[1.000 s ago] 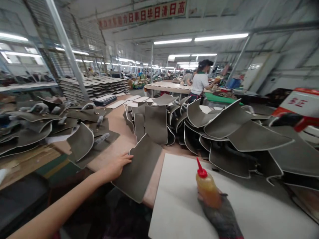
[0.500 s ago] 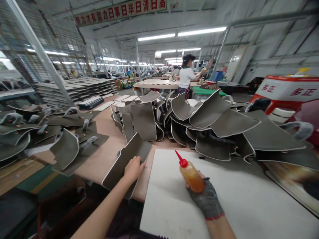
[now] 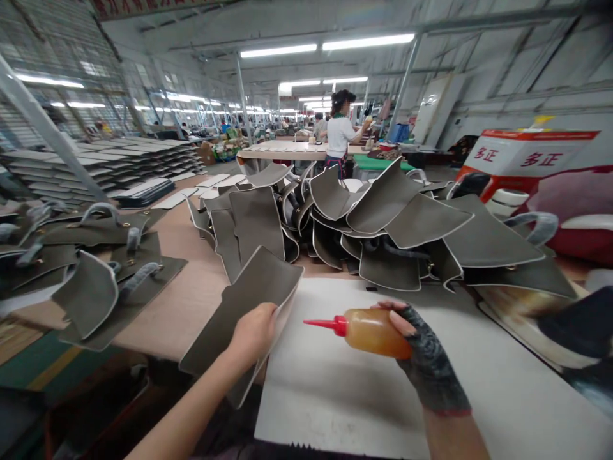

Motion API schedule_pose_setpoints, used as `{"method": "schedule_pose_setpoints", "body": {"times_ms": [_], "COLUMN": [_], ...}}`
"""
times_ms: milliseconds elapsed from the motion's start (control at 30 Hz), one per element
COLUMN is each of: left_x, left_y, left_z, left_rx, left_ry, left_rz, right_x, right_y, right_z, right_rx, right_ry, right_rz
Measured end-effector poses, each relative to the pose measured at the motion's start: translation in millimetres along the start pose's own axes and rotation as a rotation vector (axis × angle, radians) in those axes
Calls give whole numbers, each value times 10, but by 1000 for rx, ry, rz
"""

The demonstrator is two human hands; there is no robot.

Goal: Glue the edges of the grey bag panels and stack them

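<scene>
two hands show in the head view. left hand [image 3: 253, 332], grip closed on the grey panel [image 3: 249, 300], tilts it up off the table [image 3: 191, 300] beside the white board [image 3: 364, 396], exposing its edge. right hand [image 3: 426, 364], gloved, grip wrapped around the glue bottle [image 3: 373, 332], held level, red nozzle aimed at that panel, just apart.

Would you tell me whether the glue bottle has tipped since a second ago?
Yes. The glue bottle was upright on the white board; now it lies sideways, nozzle pointing left.
</scene>
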State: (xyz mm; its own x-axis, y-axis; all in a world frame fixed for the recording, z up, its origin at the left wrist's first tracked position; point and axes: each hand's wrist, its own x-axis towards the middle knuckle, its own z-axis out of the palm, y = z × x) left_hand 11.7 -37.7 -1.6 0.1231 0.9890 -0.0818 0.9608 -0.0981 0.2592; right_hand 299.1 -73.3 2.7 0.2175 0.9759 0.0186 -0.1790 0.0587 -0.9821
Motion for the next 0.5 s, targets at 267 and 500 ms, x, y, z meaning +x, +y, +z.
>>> {"method": "schedule_pose_setpoints", "body": {"times_ms": [267, 500], "left_x": [171, 357], "left_y": [219, 45], "left_z": [457, 509], "left_rx": [9, -335], "left_ry": [-74, -15], "left_rz": [-20, -77], "right_x": [228, 241], "right_y": [209, 362], "right_z": [-107, 241], "right_rx": [-400, -519], "right_ry": [142, 107], "right_rz": [-96, -197]}}
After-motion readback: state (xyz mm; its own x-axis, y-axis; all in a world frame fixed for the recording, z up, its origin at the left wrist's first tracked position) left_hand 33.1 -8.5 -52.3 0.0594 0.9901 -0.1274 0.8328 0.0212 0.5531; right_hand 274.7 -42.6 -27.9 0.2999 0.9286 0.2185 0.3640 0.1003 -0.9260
